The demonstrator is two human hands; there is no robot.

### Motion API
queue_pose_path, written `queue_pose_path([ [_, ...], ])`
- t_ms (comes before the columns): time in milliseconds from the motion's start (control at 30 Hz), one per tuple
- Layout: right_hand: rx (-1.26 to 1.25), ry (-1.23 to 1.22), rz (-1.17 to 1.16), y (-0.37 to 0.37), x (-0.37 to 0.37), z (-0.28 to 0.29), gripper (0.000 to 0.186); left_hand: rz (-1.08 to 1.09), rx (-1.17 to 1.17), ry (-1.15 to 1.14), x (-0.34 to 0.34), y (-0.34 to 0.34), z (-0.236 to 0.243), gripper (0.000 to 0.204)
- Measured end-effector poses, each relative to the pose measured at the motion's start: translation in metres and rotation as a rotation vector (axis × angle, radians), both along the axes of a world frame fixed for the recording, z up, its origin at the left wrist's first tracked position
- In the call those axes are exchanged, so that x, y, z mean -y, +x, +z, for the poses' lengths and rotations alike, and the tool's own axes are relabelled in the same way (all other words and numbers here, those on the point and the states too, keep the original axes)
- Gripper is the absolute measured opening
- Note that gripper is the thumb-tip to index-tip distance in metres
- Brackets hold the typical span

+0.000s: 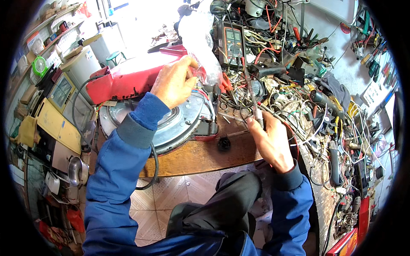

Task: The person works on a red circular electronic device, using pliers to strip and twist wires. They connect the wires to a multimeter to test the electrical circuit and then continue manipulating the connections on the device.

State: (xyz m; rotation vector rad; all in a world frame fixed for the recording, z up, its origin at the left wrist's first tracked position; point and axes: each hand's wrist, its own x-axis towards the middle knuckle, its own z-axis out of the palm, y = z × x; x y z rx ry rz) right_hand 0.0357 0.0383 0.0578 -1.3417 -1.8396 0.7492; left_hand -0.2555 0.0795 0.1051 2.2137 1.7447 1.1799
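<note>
An opened appliance lies on the wooden bench, with a round silvery metal plate and wires at its right side. A red housing with dark smudges stands tilted behind the plate. My left hand is over the right part of this housing, fingers bent and closed; what they grip, if anything, is hidden. In my right hand is a long thin screwdriver-like tool with a pale handle, its shaft pointing away from me. A small black round knob-like part sits on the bench between the hands.
A multimeter stands behind the appliance. Tangled wires and tools cover the right side. A black cable hangs over the bench's front edge. At left are a metal bowl and yellow panels.
</note>
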Motion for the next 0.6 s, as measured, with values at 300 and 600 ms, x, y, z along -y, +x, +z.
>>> queue_pose_path([
  [300,0.739,0.522,-0.270,-0.008,0.012,-0.026,0.054,-0.241,-0.283,-0.018,0.003,0.000,-0.006,0.015],
  [600,0.877,0.529,-0.491,0.024,-0.067,0.001,0.056,-0.227,-0.464,-0.012,0.002,0.001,-0.010,0.014],
])
